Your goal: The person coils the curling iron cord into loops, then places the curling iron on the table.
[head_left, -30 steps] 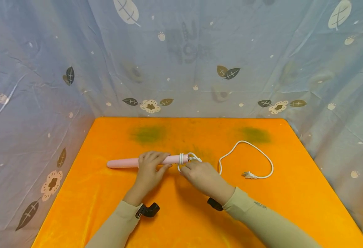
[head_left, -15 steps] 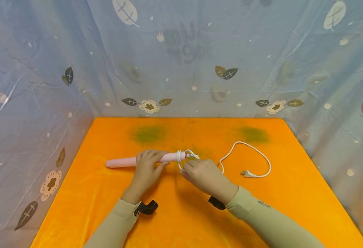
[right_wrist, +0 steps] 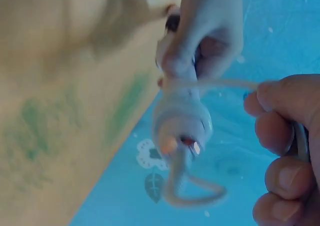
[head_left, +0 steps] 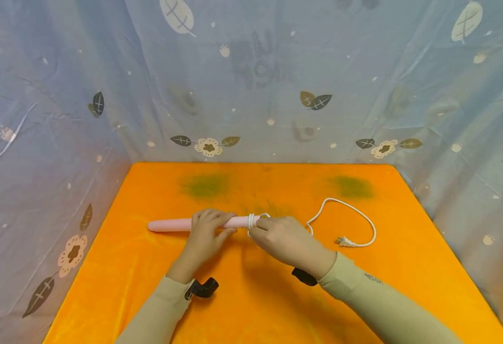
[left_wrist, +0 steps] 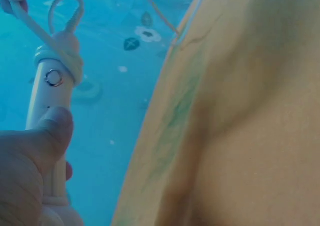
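Observation:
A long, slim pink hair iron (head_left: 169, 225) is held nearly level over the orange cloth. My left hand (head_left: 206, 234) grips it around the middle, with the thumb lying along its near side. In the left wrist view a round button (left_wrist: 53, 77) shows just beyond that thumb. Several turns of the white power cord (head_left: 250, 221) circle the handle near its cord end. My right hand (head_left: 283, 239) pinches the cord beside this end, fingers curled; the right wrist view has a taut strand (right_wrist: 227, 82) running from the handle to those fingers.
The loose cord curves over the cloth at the right and ends in a two-pin plug (head_left: 345, 241). A patterned grey-blue curtain (head_left: 268, 86) encloses the back and sides of the orange-covered table (head_left: 156, 286). Each wrist carries a black camera mount (head_left: 206, 288).
My right hand has shifted up and now covers the iron's cord end, which was visible before. The cord end rose slightly, then dipped. My left hand keeps its grip.

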A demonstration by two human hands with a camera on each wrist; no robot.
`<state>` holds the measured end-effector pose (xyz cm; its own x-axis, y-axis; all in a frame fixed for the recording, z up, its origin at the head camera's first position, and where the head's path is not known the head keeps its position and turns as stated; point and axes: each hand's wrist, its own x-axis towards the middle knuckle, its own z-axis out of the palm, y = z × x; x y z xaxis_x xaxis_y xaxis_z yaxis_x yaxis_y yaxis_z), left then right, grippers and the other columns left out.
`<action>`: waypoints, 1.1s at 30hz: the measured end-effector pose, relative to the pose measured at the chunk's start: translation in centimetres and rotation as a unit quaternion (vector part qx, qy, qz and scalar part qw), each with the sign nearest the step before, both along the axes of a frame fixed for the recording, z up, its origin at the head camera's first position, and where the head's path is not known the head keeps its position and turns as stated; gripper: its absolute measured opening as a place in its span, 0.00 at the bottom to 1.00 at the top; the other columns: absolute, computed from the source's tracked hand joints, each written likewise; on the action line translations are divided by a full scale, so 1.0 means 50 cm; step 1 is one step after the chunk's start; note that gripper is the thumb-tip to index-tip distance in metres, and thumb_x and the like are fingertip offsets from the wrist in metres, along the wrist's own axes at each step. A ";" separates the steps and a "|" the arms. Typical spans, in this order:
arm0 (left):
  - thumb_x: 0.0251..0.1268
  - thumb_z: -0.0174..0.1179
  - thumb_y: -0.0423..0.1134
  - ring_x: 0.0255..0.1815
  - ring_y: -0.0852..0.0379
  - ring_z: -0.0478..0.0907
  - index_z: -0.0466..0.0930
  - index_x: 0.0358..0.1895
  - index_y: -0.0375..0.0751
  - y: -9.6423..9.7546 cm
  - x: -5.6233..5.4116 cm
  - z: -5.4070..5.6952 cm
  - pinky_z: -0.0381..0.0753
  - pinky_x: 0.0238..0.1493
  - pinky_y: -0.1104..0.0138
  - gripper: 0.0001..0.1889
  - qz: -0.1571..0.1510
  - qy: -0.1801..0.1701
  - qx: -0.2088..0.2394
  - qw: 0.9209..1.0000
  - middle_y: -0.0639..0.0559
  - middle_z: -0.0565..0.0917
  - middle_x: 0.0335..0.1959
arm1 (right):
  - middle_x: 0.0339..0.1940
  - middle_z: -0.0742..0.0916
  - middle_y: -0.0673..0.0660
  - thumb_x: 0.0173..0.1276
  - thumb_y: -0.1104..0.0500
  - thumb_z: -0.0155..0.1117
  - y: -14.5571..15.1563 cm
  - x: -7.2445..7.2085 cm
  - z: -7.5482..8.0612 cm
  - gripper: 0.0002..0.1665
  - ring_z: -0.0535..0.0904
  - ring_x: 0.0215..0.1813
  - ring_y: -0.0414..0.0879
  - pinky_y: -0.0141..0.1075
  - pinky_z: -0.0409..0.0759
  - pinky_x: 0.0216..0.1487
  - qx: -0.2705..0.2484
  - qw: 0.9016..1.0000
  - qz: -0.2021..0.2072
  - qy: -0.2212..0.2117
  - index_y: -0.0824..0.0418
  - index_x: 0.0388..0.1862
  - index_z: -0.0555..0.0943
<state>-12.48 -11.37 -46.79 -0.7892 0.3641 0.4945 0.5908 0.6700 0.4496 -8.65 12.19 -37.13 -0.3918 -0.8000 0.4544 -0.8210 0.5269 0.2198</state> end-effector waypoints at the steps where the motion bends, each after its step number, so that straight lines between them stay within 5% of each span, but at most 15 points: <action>1: 0.59 0.68 0.47 0.52 0.51 0.73 0.83 0.56 0.50 -0.001 0.001 0.001 0.59 0.55 0.53 0.20 -0.004 -0.006 -0.001 1.000 0.54 0.83 0.46 | 0.23 0.77 0.50 0.65 0.58 0.69 0.000 -0.005 0.002 0.08 0.63 0.19 0.38 0.29 0.64 0.17 -0.003 1.000 0.004 0.004 0.57 0.29 0.79; 6: 0.60 0.67 0.48 0.52 0.50 0.73 0.82 0.57 0.49 -0.002 0.005 0.002 0.59 0.55 0.53 0.21 -0.012 -0.012 -0.016 1.000 0.53 0.83 0.47 | 0.20 0.72 0.49 0.61 0.53 0.72 0.004 -0.030 0.013 0.11 0.59 0.18 0.37 0.28 0.62 0.18 -0.030 0.999 0.012 -0.009 0.56 0.28 0.80; 15: 0.60 0.67 0.47 0.53 0.50 0.73 0.82 0.58 0.50 0.001 0.012 -0.008 0.60 0.57 0.51 0.21 -0.027 0.000 -0.038 0.999 0.54 0.82 0.48 | 0.24 0.77 0.46 0.60 0.50 0.72 0.013 -0.073 0.013 0.10 0.72 0.22 0.35 0.27 0.72 0.23 -0.066 0.995 -0.034 -0.071 0.53 0.28 0.82; 23: 0.60 0.67 0.48 0.51 0.51 0.72 0.83 0.56 0.50 0.004 0.007 -0.016 0.59 0.57 0.52 0.20 -0.039 0.013 -0.031 0.999 0.55 0.82 0.47 | 0.23 0.76 0.46 0.60 0.48 0.72 0.004 -0.077 0.013 0.12 0.73 0.22 0.36 0.27 0.73 0.23 -0.067 0.995 -0.026 -0.064 0.53 0.26 0.81; 33: 0.58 0.70 0.45 0.51 0.50 0.73 0.83 0.55 0.49 0.004 0.011 -0.015 0.61 0.54 0.52 0.20 -0.038 0.038 -0.031 0.998 0.53 0.82 0.46 | 0.28 0.81 0.43 0.61 0.50 0.71 0.045 -0.128 -0.011 0.07 0.75 0.27 0.34 0.30 0.75 0.30 -0.126 0.973 -0.090 -0.170 0.51 0.33 0.85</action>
